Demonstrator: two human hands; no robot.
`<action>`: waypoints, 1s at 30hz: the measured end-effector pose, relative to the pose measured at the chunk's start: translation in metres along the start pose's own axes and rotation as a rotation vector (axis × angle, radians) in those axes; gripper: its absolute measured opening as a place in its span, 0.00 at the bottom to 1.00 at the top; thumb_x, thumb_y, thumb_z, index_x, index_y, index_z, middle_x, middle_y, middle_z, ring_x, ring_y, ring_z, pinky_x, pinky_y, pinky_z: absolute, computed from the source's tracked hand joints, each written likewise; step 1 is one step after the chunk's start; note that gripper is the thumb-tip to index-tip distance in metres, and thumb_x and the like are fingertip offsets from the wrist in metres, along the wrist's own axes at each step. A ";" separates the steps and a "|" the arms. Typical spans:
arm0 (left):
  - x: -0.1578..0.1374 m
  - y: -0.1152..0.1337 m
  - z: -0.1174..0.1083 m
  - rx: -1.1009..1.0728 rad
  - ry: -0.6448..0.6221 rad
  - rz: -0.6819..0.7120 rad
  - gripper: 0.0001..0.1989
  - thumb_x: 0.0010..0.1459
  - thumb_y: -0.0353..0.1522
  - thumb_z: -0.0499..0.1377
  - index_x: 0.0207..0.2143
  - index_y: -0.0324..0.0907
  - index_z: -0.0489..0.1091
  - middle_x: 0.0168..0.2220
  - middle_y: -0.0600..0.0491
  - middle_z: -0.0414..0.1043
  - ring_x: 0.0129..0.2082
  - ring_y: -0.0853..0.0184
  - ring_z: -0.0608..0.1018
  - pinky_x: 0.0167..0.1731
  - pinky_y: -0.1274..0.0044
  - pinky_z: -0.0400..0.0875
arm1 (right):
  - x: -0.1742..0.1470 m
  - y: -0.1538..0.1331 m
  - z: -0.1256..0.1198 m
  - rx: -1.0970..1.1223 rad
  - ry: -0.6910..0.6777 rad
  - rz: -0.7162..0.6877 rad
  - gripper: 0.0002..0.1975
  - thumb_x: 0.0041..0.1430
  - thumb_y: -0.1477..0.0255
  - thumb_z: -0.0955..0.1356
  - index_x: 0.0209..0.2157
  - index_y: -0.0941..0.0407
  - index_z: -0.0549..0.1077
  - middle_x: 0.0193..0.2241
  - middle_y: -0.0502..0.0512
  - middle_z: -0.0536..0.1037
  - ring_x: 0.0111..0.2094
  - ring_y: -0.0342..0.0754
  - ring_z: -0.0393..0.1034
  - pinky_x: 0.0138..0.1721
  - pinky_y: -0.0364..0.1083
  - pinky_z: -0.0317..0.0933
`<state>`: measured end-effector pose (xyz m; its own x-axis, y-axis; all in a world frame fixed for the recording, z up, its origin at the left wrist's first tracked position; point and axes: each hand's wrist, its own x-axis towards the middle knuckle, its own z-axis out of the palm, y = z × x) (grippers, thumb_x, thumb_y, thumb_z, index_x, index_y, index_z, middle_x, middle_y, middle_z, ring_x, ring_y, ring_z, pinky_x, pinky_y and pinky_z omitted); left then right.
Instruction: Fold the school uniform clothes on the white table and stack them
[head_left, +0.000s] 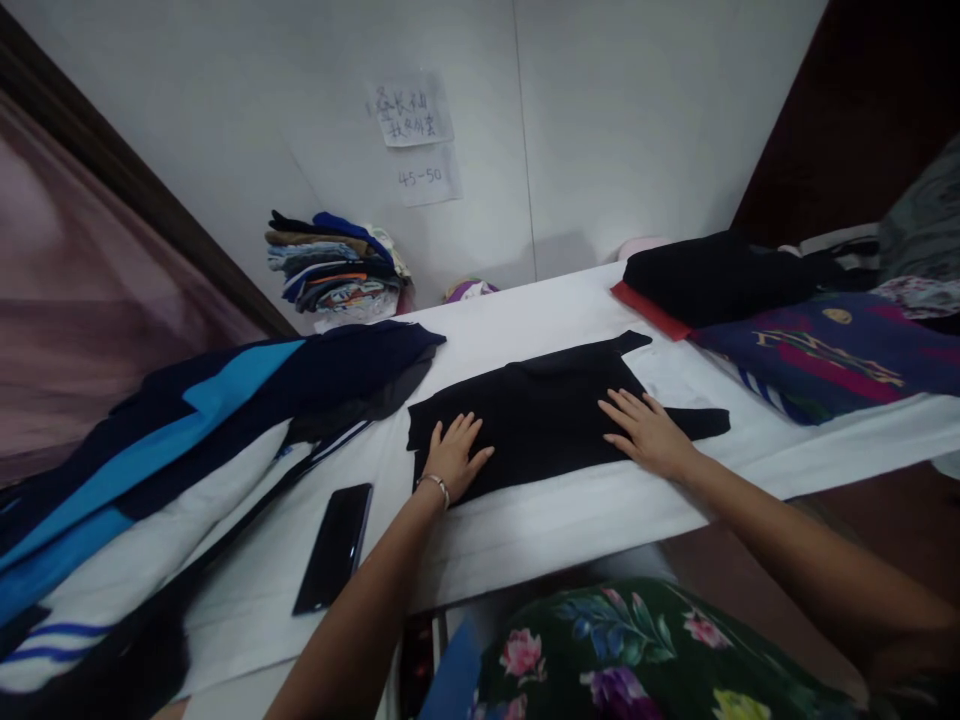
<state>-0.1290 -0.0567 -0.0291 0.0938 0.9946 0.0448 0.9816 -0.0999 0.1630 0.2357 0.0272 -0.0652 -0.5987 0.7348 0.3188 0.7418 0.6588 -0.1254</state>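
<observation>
left hand (452,458) and right hand (651,434) (fingers (619,442) spread) rest flat on the black garment (544,408).

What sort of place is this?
Probably a room for handling clothes, perhaps a workspace: a black garment lies on a white-covered table, a stack of folded clothes is near the wall, and handwritten sheets are up there.

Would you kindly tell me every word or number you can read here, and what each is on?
"叠长袖 / 秋冬外套": upper paper sheet on the wall, handwritten; slightly blurred, so the last character of each line is uncertain.
"45-50": lower paper sheet, handwritten.
No readable text on the black garment or phone.
</observation>
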 end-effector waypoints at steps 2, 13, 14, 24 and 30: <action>-0.005 0.000 -0.004 -0.065 0.078 -0.036 0.23 0.64 0.41 0.50 0.59 0.44 0.62 0.64 0.48 0.57 0.65 0.60 0.56 0.63 0.58 0.44 | -0.003 -0.002 -0.008 0.040 0.010 0.002 0.29 0.64 0.58 0.60 0.65 0.46 0.53 0.64 0.57 0.56 0.65 0.58 0.49 0.61 0.64 0.46; -0.096 0.001 0.004 -0.127 0.210 0.031 0.13 0.61 0.37 0.54 0.43 0.46 0.75 0.47 0.49 0.75 0.50 0.60 0.73 0.54 0.64 0.66 | -0.060 -0.013 -0.018 0.149 0.085 -0.124 0.16 0.62 0.68 0.62 0.50 0.49 0.73 0.59 0.57 0.66 0.64 0.61 0.51 0.57 0.67 0.52; -0.097 0.000 0.007 -0.111 0.195 0.034 0.13 0.60 0.37 0.54 0.45 0.46 0.74 0.50 0.48 0.74 0.52 0.59 0.71 0.55 0.64 0.65 | -0.059 -0.012 -0.016 0.132 0.079 -0.112 0.16 0.62 0.68 0.62 0.50 0.49 0.73 0.60 0.58 0.65 0.64 0.62 0.50 0.57 0.67 0.52; -0.089 0.007 -0.001 0.079 0.116 0.023 0.23 0.53 0.23 0.52 0.50 0.45 0.72 0.54 0.50 0.71 0.56 0.57 0.68 0.54 0.64 0.63 | -0.044 -0.005 -0.015 0.090 0.054 -0.141 0.15 0.64 0.69 0.60 0.40 0.51 0.78 0.54 0.57 0.72 0.59 0.57 0.61 0.57 0.62 0.53; -0.089 -0.002 0.003 0.017 0.147 0.027 0.23 0.50 0.22 0.52 0.46 0.46 0.74 0.51 0.52 0.74 0.53 0.57 0.70 0.51 0.64 0.67 | -0.047 -0.008 -0.013 0.149 0.054 -0.130 0.14 0.64 0.68 0.60 0.40 0.49 0.78 0.54 0.56 0.73 0.58 0.57 0.62 0.57 0.64 0.53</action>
<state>-0.1392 -0.1450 -0.0368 0.0957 0.9765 0.1929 0.9818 -0.1246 0.1434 0.2615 -0.0149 -0.0665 -0.6661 0.6352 0.3909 0.6044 0.7668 -0.2162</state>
